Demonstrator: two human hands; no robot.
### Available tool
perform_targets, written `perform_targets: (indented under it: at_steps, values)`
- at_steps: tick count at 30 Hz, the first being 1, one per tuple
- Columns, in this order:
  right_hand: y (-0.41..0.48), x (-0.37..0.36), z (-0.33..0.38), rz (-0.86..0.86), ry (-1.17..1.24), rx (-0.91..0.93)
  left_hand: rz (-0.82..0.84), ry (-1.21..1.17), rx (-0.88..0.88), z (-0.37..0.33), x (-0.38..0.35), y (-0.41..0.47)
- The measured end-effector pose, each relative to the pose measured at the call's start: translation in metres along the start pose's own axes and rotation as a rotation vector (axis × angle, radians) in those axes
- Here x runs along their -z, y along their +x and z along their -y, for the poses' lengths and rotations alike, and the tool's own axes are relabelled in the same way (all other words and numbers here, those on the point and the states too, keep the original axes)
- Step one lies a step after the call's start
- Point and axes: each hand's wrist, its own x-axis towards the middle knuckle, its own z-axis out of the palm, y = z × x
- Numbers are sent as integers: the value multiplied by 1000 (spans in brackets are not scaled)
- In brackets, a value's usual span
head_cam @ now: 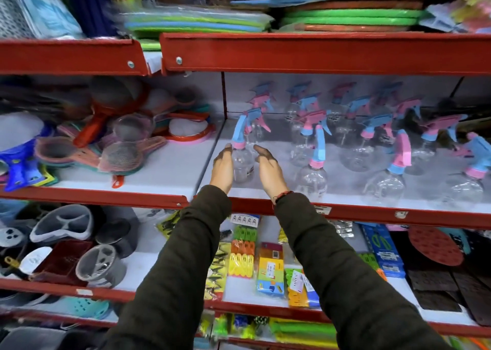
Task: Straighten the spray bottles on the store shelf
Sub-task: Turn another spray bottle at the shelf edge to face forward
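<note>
Several clear spray bottles with pink and blue trigger heads stand on the white middle shelf [345, 198]. The leftmost front bottle [243, 161] has a blue trigger and a pink collar and stands upright. My left hand [222, 167] is flat against its left side, and my right hand [268, 169] is just to its right, fingers apart, a small gap showing. Neither hand is closed around it. To the right, another front bottle [312, 174] leans slightly, and further ones [389, 182] [469, 185] tilt too. More bottles [300, 110] stand behind in rows.
A red shelf lip [372, 213] runs along the front edge, another red shelf [318, 53] close overhead. Mesh strainers [122, 153] are heaped in the left bay. Packets of clips [243, 254] lie on the shelf below, grey holders [101, 264] at lower left.
</note>
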Motion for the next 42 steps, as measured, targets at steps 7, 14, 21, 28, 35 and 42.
perform_targets:
  at_steps: [7,14,21,28,35,42]
  values:
    - [-5,-4,-9,45,51,-31,26,-21,-13,8,16,-7]
    - [-36,2,-18,80,26,39,53,-13,-42,16,20,-38]
    - [-38,-2,-3,18,18,45,-185,93,-94,8,19,-59]
    - [-37,-7,-3,69,-7,7,-103,208,-122,11,12,-68]
    - [-49,-3,-12,39,-50,46,-48,117,-72,5,19,-56]
    - [-60,-1,-15,25,-60,67,-43,83,-58,7,21,-58]
